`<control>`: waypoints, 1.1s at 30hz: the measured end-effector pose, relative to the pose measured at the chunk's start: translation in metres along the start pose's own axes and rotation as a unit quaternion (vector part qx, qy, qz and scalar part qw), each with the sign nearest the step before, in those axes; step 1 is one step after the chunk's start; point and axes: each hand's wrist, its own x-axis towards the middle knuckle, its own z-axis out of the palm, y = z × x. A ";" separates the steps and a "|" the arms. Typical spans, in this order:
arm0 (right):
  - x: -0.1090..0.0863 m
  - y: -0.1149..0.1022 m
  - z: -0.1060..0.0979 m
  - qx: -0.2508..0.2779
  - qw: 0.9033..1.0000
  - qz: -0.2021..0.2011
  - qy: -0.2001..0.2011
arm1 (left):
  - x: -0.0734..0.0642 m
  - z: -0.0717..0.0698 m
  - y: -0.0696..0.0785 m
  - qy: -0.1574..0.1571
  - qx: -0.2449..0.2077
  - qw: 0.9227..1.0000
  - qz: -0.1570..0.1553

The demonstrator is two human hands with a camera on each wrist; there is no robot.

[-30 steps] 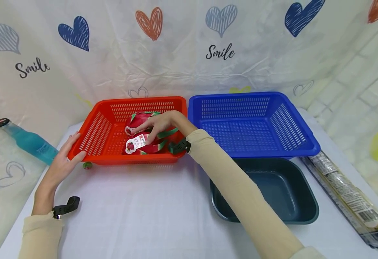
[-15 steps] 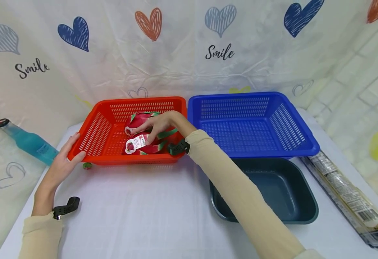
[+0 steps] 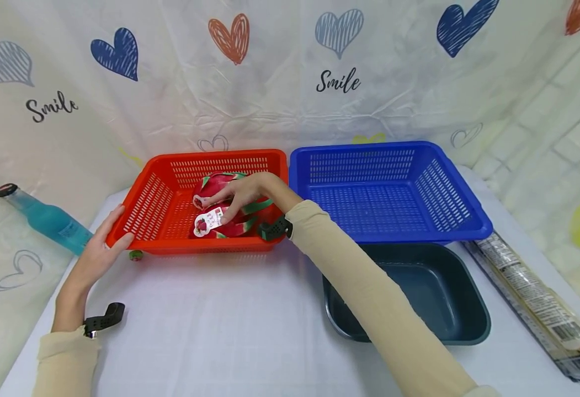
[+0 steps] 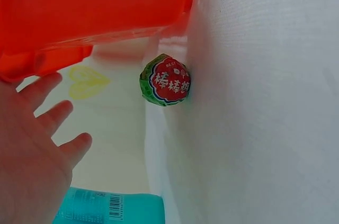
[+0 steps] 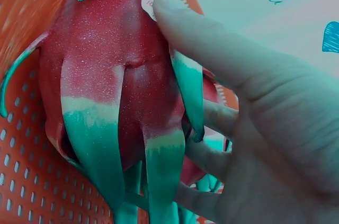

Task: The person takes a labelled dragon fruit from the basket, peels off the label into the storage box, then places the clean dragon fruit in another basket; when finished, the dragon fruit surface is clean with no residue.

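Note:
Two pink-red dragon fruits with green-tipped scales lie at the right end of the red basket (image 3: 155, 245). My right hand (image 3: 244, 194) grips the front dragon fruit (image 5: 100, 60), thumb over its white tag (image 3: 209, 221) and the other fingers reaching behind it. My index finger extends toward the stem end of the rear dragon fruit (image 3: 217, 181). At the basket's front left corner, my left hand (image 3: 98, 251) holds the rim, thumb along the front and fingers on the left side. Under that corner a lollipop (image 4: 168, 80) in a green and red wrapper sits on the white cloth.
Left of the basket stands a bottle (image 3: 58, 223) of blue liquid with a dark cap. A blue basket (image 3: 389, 236) adjoins on the right, with a dark green tub (image 3: 473, 309) in front of it, partly under my right sleeve. A long clear-wrapped package (image 3: 533, 298) lies at the far right.

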 end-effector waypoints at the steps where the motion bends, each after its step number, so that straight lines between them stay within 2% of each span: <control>1: 0.000 0.000 0.000 -0.003 1.000 0.002 0.001 | 0.000 0.000 0.000 0.001 -0.001 1.000 0.000; 8: 0.003 0.001 0.000 -0.022 1.000 0.009 0.003 | 0.000 0.002 0.001 -0.003 -0.012 1.000 0.000; 21: 0.004 -0.001 0.001 -0.017 1.000 0.011 0.001 | -0.001 0.000 -0.001 0.000 -0.007 1.000 0.000; 26: 0.003 -0.001 0.003 -0.021 1.000 -0.006 -0.002 | -0.002 0.000 0.001 -0.004 -0.015 1.000 -0.008; 33: 0.002 0.004 0.003 0.005 1.000 -0.025 -0.003 | -0.001 0.001 0.003 -0.005 -0.016 1.000 -0.007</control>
